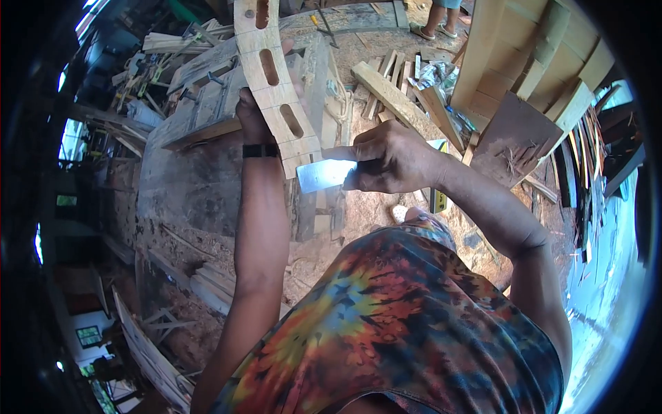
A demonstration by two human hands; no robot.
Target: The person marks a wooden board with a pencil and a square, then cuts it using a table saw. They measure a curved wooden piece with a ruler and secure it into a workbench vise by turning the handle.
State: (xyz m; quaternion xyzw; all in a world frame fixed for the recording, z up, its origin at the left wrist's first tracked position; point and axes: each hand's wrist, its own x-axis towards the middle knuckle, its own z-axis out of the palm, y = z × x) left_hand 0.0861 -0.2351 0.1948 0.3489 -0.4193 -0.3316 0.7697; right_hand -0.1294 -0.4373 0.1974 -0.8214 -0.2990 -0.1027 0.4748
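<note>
My left hand [252,123] grips a curved, pale wooden piece [277,93] from behind, with fingertips showing past its far edge. Several long slots are cut through the wood, and thin lines cross its face. Between the thumb and fingers of my right hand [400,159] is a flat, shiny rectangular metal blade [318,176]. The blade lies at the near end of the wooden piece; glare hides whether it touches. Part of the left palm is hidden behind the wood.
A wooden workbench [189,183] stands to the left, with clamps on boards. Offcuts [396,93] and sawdust cover the ground. At right, a large wooden panel [507,62] leans beside stacked strips [586,186]. Another person's legs [440,17] show at the top.
</note>
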